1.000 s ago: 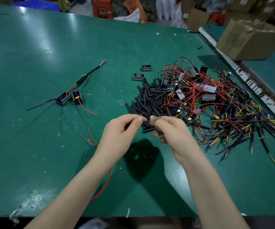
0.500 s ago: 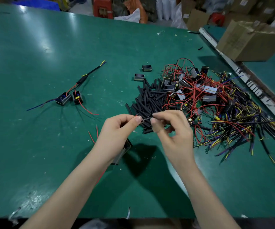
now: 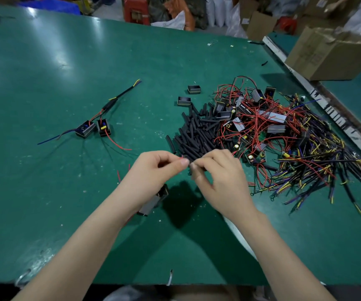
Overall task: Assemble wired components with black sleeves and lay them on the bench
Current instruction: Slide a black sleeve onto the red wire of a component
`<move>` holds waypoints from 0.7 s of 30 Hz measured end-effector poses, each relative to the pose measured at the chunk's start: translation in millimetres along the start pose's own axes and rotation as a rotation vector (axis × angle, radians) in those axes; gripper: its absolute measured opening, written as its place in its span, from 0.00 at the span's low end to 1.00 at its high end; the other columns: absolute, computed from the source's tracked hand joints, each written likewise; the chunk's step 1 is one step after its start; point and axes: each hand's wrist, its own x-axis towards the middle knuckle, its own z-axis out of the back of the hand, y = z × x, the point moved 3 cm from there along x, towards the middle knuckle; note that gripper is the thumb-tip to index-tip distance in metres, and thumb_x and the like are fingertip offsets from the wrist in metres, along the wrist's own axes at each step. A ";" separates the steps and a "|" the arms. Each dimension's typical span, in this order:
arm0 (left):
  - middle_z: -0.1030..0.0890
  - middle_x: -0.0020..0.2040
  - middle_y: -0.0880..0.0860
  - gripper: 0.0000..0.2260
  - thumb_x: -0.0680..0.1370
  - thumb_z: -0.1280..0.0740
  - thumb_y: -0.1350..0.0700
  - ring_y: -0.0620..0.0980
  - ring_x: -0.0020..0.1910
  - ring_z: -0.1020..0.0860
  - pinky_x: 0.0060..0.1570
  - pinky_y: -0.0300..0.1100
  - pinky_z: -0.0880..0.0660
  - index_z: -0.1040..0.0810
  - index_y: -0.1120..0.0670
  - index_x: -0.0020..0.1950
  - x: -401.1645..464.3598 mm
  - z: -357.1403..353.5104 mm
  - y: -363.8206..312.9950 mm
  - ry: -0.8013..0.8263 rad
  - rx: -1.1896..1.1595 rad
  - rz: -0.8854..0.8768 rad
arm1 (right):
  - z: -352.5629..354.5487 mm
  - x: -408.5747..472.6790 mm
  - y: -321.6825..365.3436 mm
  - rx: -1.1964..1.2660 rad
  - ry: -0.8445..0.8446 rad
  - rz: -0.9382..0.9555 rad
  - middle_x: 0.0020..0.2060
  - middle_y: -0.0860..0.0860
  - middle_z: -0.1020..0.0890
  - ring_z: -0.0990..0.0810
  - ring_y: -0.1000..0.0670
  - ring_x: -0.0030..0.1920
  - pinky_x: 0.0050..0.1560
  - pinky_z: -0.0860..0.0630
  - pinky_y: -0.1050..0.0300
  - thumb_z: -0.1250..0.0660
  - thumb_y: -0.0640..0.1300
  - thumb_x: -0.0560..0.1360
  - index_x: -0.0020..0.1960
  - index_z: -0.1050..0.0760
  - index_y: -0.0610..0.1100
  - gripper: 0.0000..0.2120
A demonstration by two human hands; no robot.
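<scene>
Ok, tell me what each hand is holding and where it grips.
The left hand pinches a red wire near its end; its boxed component hangs below the wrist. The right hand pinches a black sleeve at its near end.

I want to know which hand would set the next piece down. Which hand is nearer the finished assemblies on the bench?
Left. The left hand is just right of and nearer the camera than the finished assemblies; the right hand lies farther right, by the black sleeves.
</scene>
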 end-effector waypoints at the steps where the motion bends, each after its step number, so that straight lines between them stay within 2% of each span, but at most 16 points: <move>1: 0.22 0.29 0.44 0.05 0.74 0.29 0.52 0.37 0.30 0.30 0.35 0.32 0.32 0.18 0.51 0.40 -0.8 0.6 -0.8 -0.009 0.169 -0.068 | -1.5 0.2 0.6 0.019 0.101 -0.088 0.38 0.49 0.21 0.23 0.44 0.43 0.42 0.28 0.49 0.33 0.43 0.75 0.42 0.19 0.42 0.06; 3: 0.23 0.30 0.40 0.02 0.74 0.28 0.54 0.33 0.31 0.27 0.35 0.25 0.34 0.17 0.51 0.42 -4.8 -1.0 -5.1 -0.005 0.395 -0.214 | -2.9 3.4 -2.1 0.271 0.335 -0.420 0.35 0.51 0.22 0.24 0.49 0.40 0.42 0.29 0.54 0.34 0.43 0.74 0.37 0.20 0.46 0.08; 5: 0.23 0.32 0.38 0.01 0.74 0.28 0.57 0.30 0.34 0.27 0.36 0.23 0.34 0.17 0.52 0.43 -7.3 -2.3 -7.7 -0.005 0.435 -0.305 | -2.0 4.4 -4.1 0.685 0.531 -0.833 0.30 0.53 0.24 0.25 0.53 0.35 0.35 0.35 0.57 0.37 0.42 0.74 0.31 0.22 0.47 0.14; 6: 0.23 0.32 0.39 0.01 0.74 0.28 0.56 0.31 0.33 0.26 0.35 0.23 0.34 0.17 0.52 0.43 -8.4 -2.1 -8.3 -0.011 0.407 -0.309 | -1.9 3.3 -3.5 0.885 0.608 -0.980 0.29 0.53 0.24 0.24 0.53 0.33 0.34 0.37 0.58 0.38 0.42 0.75 0.29 0.23 0.48 0.17; 8: 0.22 0.30 0.41 0.03 0.74 0.29 0.54 0.34 0.30 0.28 0.33 0.26 0.34 0.19 0.48 0.40 -7.0 -0.2 -6.5 -0.033 0.306 -0.239 | -0.2 2.4 -3.9 1.131 0.641 -1.086 0.29 0.54 0.24 0.22 0.55 0.32 0.33 0.37 0.59 0.39 0.43 0.77 0.30 0.21 0.49 0.18; 10: 0.23 0.32 0.45 0.05 0.74 0.29 0.53 0.40 0.32 0.30 0.36 0.34 0.33 0.19 0.49 0.38 -2.4 3.5 -2.9 -0.057 0.161 -0.121 | -0.9 3.1 -4.2 1.163 0.560 -1.000 0.31 0.55 0.21 0.22 0.56 0.34 0.33 0.35 0.62 0.38 0.45 0.78 0.35 0.18 0.49 0.16; 12: 0.23 0.35 0.50 0.04 0.75 0.29 0.54 0.44 0.36 0.29 0.40 0.37 0.32 0.18 0.52 0.40 -0.6 5.2 -1.1 -0.053 0.011 -0.034 | -0.8 2.7 -4.4 1.047 0.389 -0.824 0.34 0.56 0.19 0.21 0.58 0.36 0.34 0.31 0.68 0.36 0.45 0.78 0.42 0.17 0.50 0.11; 13: 0.23 0.35 0.48 0.04 0.75 0.29 0.55 0.43 0.36 0.29 0.39 0.34 0.31 0.18 0.53 0.40 0.0 5.4 -0.5 -0.049 -0.042 -0.006 | 1.2 2.8 -5.0 0.965 0.270 -0.716 0.37 0.56 0.18 0.21 0.59 0.37 0.37 0.30 0.70 0.35 0.44 0.78 0.46 0.18 0.51 0.07; 15: 0.25 0.27 0.41 0.04 0.75 0.30 0.55 0.37 0.28 0.29 0.31 0.25 0.34 0.19 0.54 0.41 -0.5 4.8 -0.7 -0.026 -0.103 0.034 | 7.2 2.4 -7.0 0.720 0.028 -0.452 0.43 0.54 0.18 0.21 0.62 0.41 0.42 0.29 0.71 0.33 0.40 0.77 0.49 0.20 0.50 0.06; 17: 0.32 0.22 0.41 0.05 0.75 0.31 0.55 0.37 0.22 0.35 0.24 0.26 0.38 0.19 0.53 0.40 0.0 2.9 0.3 0.019 -0.149 0.093 | 11.7 1.6 -4.8 0.461 -0.113 -0.163 0.45 0.47 0.21 0.22 0.56 0.44 0.45 0.27 0.64 0.32 0.37 0.75 0.51 0.19 0.44 0.06; 18: 0.35 0.22 0.41 0.05 0.75 0.31 0.54 0.39 0.21 0.37 0.23 0.29 0.40 0.18 0.53 0.41 0.8 2.5 1.9 0.044 -0.168 0.127 | 11.9 0.6 -2.9 0.361 -0.146 -0.039 0.46 0.45 0.21 0.22 0.51 0.45 0.46 0.25 0.58 0.31 0.35 0.74 0.51 0.18 0.41 0.07; 19: 0.37 0.23 0.42 0.05 0.75 0.31 0.54 0.40 0.22 0.39 0.23 0.30 0.41 0.18 0.53 0.42 1.8 2.1 2.9 0.071 -0.184 0.155 | 11.4 -0.8 -1.3 0.280 -0.166 0.059 0.46 0.44 0.22 0.22 0.46 0.45 0.45 0.25 0.51 0.30 0.33 0.73 0.51 0.17 0.40 0.09; 21: 0.38 0.24 0.43 0.06 0.76 0.33 0.56 0.41 0.23 0.41 0.23 0.32 0.42 0.18 0.55 0.45 3.2 0.5 2.6 0.125 -0.215 0.185 | 10.6 -2.2 -0.6 0.161 -0.199 0.164 0.46 0.43 0.21 0.23 0.43 0.44 0.43 0.26 0.46 0.30 0.29 0.71 0.52 0.17 0.41 0.13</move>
